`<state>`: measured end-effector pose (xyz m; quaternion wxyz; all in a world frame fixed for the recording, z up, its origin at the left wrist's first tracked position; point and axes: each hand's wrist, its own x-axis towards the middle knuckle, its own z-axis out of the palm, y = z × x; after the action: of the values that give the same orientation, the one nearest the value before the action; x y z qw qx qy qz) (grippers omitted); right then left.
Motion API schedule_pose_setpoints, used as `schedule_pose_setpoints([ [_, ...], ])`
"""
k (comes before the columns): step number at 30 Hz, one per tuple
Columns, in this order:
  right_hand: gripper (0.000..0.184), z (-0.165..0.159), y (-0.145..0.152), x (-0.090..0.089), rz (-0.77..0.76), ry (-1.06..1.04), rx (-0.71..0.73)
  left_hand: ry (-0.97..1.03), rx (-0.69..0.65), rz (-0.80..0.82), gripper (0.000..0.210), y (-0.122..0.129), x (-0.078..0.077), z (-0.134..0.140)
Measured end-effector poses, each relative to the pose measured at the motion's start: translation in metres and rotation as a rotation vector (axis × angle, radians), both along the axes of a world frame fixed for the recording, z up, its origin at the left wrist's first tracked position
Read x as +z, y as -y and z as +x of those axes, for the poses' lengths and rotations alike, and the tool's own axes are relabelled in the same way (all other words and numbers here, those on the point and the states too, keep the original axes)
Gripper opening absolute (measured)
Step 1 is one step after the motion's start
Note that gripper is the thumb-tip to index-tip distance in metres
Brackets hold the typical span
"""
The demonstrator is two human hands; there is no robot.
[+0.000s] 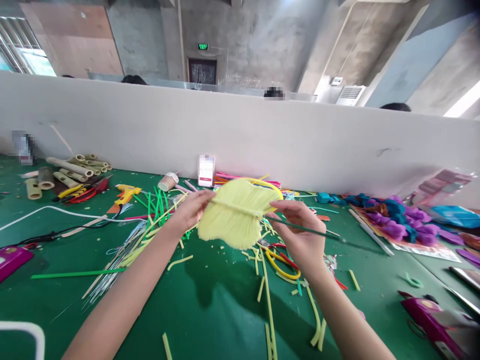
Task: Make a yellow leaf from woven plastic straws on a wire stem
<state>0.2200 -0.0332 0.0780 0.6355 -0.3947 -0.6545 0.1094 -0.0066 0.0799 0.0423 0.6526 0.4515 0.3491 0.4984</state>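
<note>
Above the middle of the table, both my hands hold up a pale yellow petal-like piece (232, 220) with a ridge across it and a scalloped lower edge. My left hand (191, 212) pinches its left edge, with the fingertips partly behind it. The fingers of my right hand (302, 232) close on its right end, where a thin dark green stem (318, 231) runs out to the right. A bright yellow curved edge shows behind the piece; what it belongs to is hidden. Below my right hand lie scissors with yellow handles (283, 265), amid yellow chenille strip offcuts (268, 300).
At left are a yellow glue gun (125, 195), pliers (88, 191), bamboo pieces (77, 170) and wires (116, 260). A phone (206, 171) stands by the white partition (232, 130). Purple and teal flowers (405, 220) lie right, near a magenta tool (435, 320).
</note>
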Motion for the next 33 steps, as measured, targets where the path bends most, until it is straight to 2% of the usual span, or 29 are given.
schedule_pose_setpoints([
  [3,0.011,0.004,0.003,0.023,-0.082,0.141,-0.063,-0.18,-0.24,-0.067,0.023,0.019,-0.018,0.012],
  [5,0.013,0.004,0.004,0.04,-0.19,0.327,-0.114,-0.299,-0.428,-0.093,0.024,0.034,-0.025,0.012],
  [7,0.016,0.003,0.005,0.051,-0.29,0.477,-0.098,-0.388,-0.576,-0.09,0.023,0.046,-0.024,0.006],
  [9,0.02,0.001,0.004,0.052,-0.379,0.562,-0.055,-0.426,-0.621,-0.054,0.024,0.052,-0.015,-0.005],
  [12,0.021,-0.005,0.002,0.039,-0.469,0.609,-0.04,-0.436,-0.542,0.071,0.029,0.052,0.009,-0.019],
  [14,0.021,-0.008,0.001,0.029,-0.501,0.616,-0.073,-0.409,-0.492,0.148,0.045,0.053,0.026,-0.02],
  [16,0.019,-0.01,0.001,0.022,-0.458,0.626,-0.107,-0.517,-0.462,0.35,0.049,0.058,0.037,-0.012],
  [17,0.016,-0.01,0.0,0.021,-0.401,0.633,-0.109,-0.576,-0.366,0.437,0.052,0.06,0.039,-0.005],
  [19,0.012,-0.007,0.0,0.02,-0.303,0.628,-0.058,-0.654,-0.246,0.488,0.038,0.065,0.038,0.01],
  [22,0.014,0.005,-0.003,0.017,-0.374,0.544,0.043,-0.669,-0.182,0.472,0.03,0.068,0.029,0.025],
  [24,0.017,0.015,-0.005,0.012,-0.43,0.457,-0.008,-0.669,-0.175,0.452,0.031,0.066,0.024,0.028],
  [26,0.021,0.024,-0.008,0.007,-0.414,0.412,-0.075,-0.667,-0.174,0.419,0.035,0.064,0.021,0.027],
  [28,0.025,0.028,-0.008,0.004,-0.349,0.449,-0.067,-0.652,-0.175,0.377,0.038,0.062,0.018,0.026],
  [33,0.015,0.024,-0.006,0.006,-0.145,0.655,0.176,-0.564,-0.204,0.373,0.032,0.061,0.012,0.029],
])
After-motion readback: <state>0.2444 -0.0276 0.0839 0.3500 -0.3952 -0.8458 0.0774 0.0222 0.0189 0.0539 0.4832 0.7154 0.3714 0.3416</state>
